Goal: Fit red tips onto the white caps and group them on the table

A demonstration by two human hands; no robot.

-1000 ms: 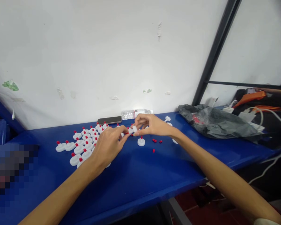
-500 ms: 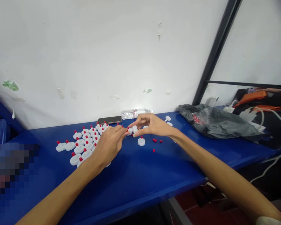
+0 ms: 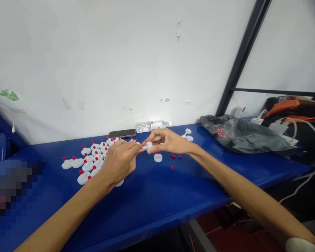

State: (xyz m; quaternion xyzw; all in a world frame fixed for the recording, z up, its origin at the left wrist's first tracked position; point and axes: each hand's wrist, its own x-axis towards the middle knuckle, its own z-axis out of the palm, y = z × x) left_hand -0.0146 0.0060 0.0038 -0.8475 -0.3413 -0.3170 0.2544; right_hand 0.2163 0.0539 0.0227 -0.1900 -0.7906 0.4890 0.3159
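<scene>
My right hand pinches a small white cap above the blue table. The fingertips of my left hand meet it at the cap's left end, pinched together on what looks like a small red plug, mostly hidden. Below the hands stands one white cap with a red plug. Several more capped pieces lie in a cluster to the left, partly hidden by my left hand. Loose red plugs lie to the right of the single cap.
A phone and a lying water bottle rest by the wall. Two white caps lie further right. A grey plastic bag and cables with orange-black items fill the right end. A black post rises there.
Both hands have drawn closer together and slightly lower; my left fingertips now touch the end of the white cap held by my right hand.
</scene>
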